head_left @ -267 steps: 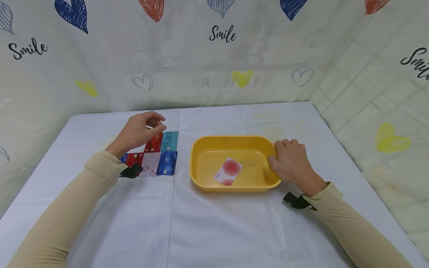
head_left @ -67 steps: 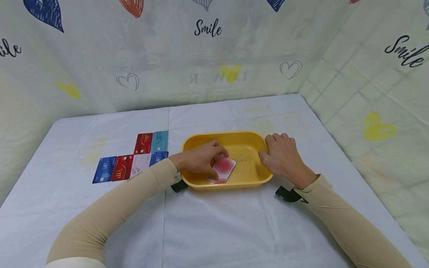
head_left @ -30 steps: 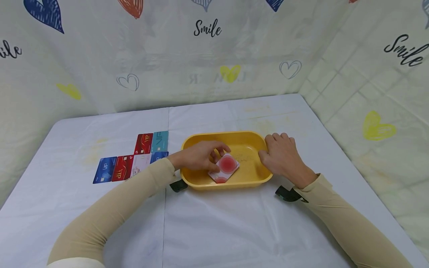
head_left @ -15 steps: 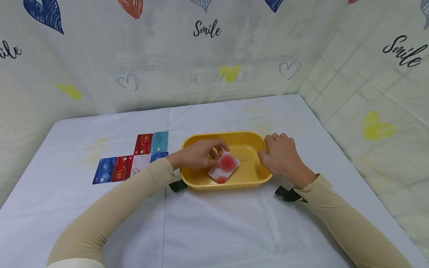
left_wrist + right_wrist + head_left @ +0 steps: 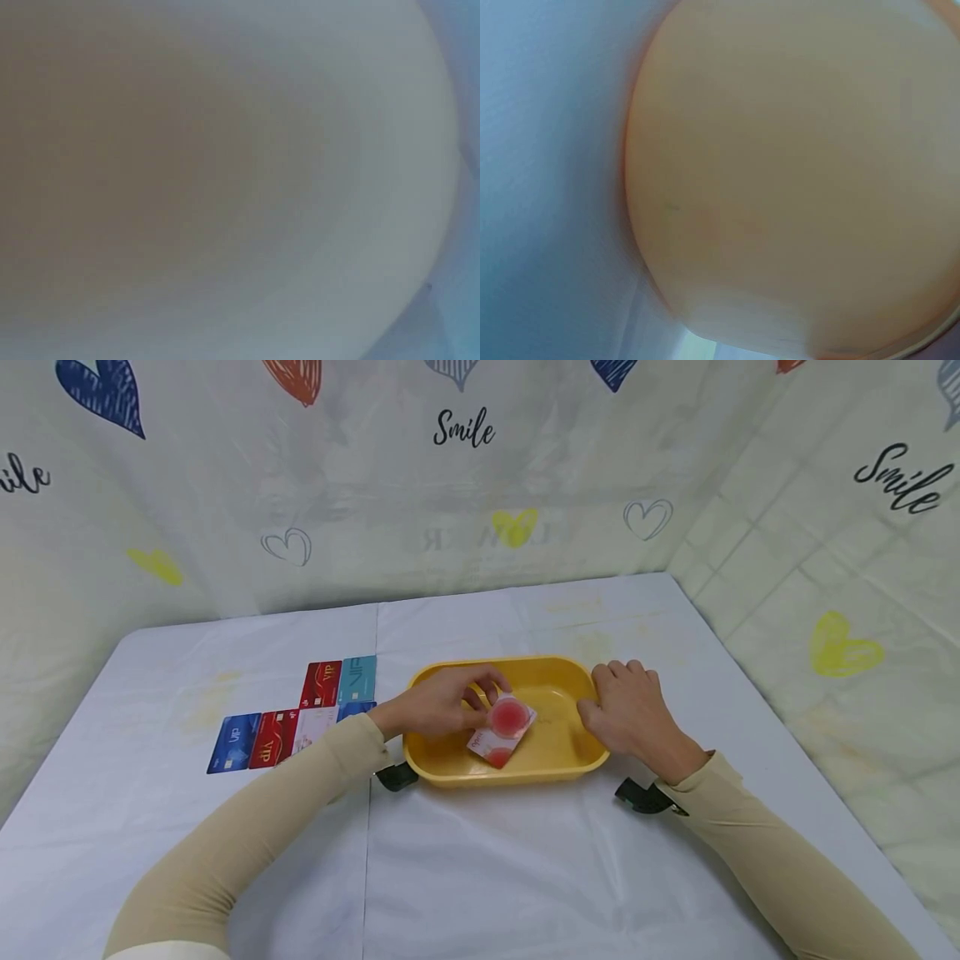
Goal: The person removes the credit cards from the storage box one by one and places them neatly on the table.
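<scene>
A white card with pink-red circles is inside the yellow tray, its upper end tilted up. My left hand reaches over the tray's left side and pinches that card at its upper left edge, the thumb in front. At the tray's right end, my right hand grips the rim, fingers curled over it. The left wrist view is filled by a blurred brownish surface, and the right wrist view by a blurred tan one; neither shows fingers.
Left of the tray, cards lie in two rows on the white-covered table: a red card, a teal card, and below them a blue card, another red card, a pale card and a partly covered blue one.
My left hand has gone from above the card rows into the tray and taken hold of the card, whose upper end has risen and turned slightly. My right hand stays on the rim.
</scene>
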Demonstrator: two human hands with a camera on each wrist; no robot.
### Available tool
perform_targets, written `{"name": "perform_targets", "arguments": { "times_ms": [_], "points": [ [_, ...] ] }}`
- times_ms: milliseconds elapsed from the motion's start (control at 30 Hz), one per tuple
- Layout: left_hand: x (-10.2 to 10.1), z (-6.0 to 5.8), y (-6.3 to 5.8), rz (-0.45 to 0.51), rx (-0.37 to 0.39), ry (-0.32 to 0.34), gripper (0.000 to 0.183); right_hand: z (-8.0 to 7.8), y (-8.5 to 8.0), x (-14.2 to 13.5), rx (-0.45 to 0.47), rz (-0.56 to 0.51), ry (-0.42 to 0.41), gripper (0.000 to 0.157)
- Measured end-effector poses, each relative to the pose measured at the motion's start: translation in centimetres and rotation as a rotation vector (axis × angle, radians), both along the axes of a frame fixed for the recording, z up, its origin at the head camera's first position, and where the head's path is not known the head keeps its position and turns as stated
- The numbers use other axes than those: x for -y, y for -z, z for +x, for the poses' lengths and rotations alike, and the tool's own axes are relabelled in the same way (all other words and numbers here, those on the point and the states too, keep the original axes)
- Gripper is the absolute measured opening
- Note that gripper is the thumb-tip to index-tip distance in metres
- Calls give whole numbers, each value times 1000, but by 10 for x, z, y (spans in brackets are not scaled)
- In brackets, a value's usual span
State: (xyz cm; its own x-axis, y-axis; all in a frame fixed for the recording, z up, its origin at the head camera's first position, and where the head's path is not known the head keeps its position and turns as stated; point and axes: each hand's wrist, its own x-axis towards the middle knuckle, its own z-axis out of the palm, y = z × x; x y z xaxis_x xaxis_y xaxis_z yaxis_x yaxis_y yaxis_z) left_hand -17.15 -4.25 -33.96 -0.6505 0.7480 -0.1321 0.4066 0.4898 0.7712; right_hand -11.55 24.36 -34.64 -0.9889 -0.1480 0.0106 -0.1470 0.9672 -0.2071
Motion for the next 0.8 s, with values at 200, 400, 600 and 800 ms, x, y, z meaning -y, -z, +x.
{"name": "perform_targets", "arguments": {
  "times_ms": [200,400,600,800],
  "points": [
    [2,0,-1,31,-8,-39,41,0,0,0,-3,7,-3,28],
    [4,0,-3,69,5,-72,39,1,-1,1,-10,7,-6,28],
    [9,-1,-6,115,12,-94,40,1,-2,2,-13,12,-8,28],
    [14,1,-11,129,25,-118,41,2,-4,3,7,29,4,30]
  ]
}}
